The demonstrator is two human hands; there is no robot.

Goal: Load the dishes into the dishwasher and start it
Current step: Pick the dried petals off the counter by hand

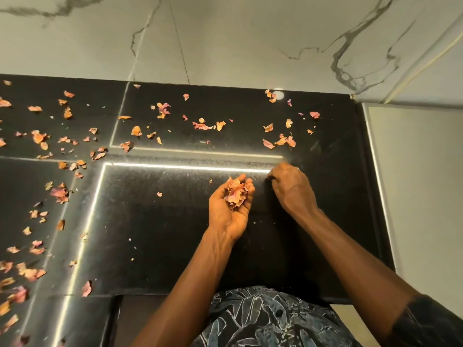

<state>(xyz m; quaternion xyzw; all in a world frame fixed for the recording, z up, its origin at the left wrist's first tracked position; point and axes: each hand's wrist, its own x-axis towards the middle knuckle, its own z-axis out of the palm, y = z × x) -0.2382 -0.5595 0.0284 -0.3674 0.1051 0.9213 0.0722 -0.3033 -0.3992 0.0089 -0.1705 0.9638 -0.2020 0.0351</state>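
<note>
**Petals gathered on black desk, both grips at the right of centre**

Obs. 1: The left grip [230,209] is turned palm up just above the desk [175,234], fingers and thumb curled into a cup around a heap of petals [235,194]. The petals are dry, pink to orange, and piled as high as the fingertips.

Obs. 2: The right grip [292,189] is just beside the left one, palm down, with its knuckles toward the camera. Its fingertips [271,177] are bent down to the desk surface at the end of a bright reflected strip [188,167]. The back of the hand hides them, so it cannot be told whether they pinch a petal or are simply drawn together.

Obs. 3: No dish or dishwasher can be made out in this view. The only material in hand is the petals.

Obs. 4: The desk is glossy black stone. Loose petals [37,137] are scattered thickly over its left side and along its rear half, more thinly near the hands. A single petal [159,194] lies apart, left of the left grip. A small round white spot [278,93] sits at the rear edge among a few petals.

Obs. 5: A pale marble wall [225,33] with grey veins rises behind the desk. A plain light panel [413,184] flanks the desk's right end. At the bottom edge are the person's dark leaf-patterned shirt [263,319] and a dark sleeve [426,321] on the right arm.
</note>
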